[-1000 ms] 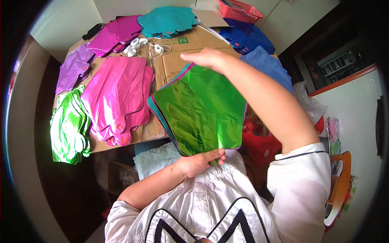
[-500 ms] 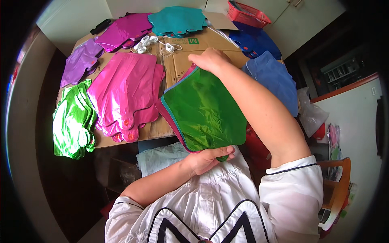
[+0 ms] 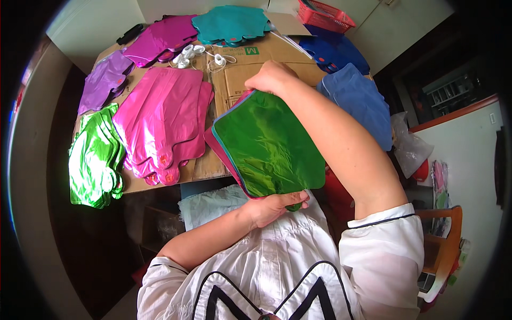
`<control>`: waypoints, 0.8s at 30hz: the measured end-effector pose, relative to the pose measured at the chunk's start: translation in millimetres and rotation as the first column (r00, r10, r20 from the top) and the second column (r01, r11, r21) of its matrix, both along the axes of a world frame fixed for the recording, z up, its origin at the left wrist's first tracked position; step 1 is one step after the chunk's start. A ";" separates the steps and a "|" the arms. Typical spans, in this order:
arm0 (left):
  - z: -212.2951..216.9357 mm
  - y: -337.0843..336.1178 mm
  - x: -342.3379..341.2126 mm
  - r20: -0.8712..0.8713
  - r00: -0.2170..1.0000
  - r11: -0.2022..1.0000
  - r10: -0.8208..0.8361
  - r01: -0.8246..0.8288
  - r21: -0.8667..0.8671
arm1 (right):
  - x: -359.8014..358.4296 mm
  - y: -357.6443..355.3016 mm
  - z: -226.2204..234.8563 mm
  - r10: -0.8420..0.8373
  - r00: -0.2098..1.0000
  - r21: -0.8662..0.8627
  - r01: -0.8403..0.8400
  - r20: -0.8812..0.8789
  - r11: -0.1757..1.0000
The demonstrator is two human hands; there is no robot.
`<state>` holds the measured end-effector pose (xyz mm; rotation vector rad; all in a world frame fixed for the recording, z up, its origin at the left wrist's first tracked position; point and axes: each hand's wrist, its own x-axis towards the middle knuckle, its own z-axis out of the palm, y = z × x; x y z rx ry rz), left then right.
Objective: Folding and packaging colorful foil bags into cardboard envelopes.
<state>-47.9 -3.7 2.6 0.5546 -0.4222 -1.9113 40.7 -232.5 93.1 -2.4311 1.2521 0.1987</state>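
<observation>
Since the earliest frame, our right hand (image 3: 272, 77) has gone from flat, straight fingers to fingers curled down at the upper corner of the green foil stack (image 3: 269, 146), and a dark pink layer now fans out further along its left side; we judge that the handling now centres on that upper edge. The stack is in front of our body, tilted over the near edge of the cardboard (image 3: 237, 74). Our left hand (image 3: 272, 208) is clamped on its lower edge, thumb on top beside the small green tab; whether our right fingers pinch the corner we cannot tell, since their tips are hidden. Just left on the cardboard lies a pink foil pile (image 3: 154, 112), with a bright green pile (image 3: 95, 154) beyond it. Further round sit a light purple pile (image 3: 104, 82), a magenta pile (image 3: 162, 38), a teal pile (image 3: 229, 24), a dark blue pile (image 3: 336, 50) and a lighter blue pile (image 3: 356, 104). White ribbon rolls (image 3: 186, 56) lie near a green printed block (image 3: 252, 50); the cardboard carries fainter print below it, and we make out no label on the green foil.
</observation>
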 end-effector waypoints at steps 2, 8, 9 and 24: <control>2.9 -0.8 -0.2 -0.045 0.999 0.999 0.027 -0.026 0.019 | 0.8 -12.9 0.3 0.042 0.998 0.089 -0.038 -0.045 0.995; 2.8 -0.3 4.2 -0.090 0.993 0.991 0.075 -0.064 0.121 | -2.4 -34.5 -18.4 -0.037 0.957 0.300 -0.053 0.288 0.953; 2.6 -0.1 4.0 -0.076 0.994 0.989 0.082 -0.072 0.132 | -2.0 -37.1 -19.2 -0.051 0.960 0.275 -0.027 0.274 0.961; 4.2 -2.7 5.7 -0.056 0.991 0.987 0.123 -0.117 0.108 | 1.9 -4.5 7.9 -0.189 0.982 0.030 0.189 0.018 0.982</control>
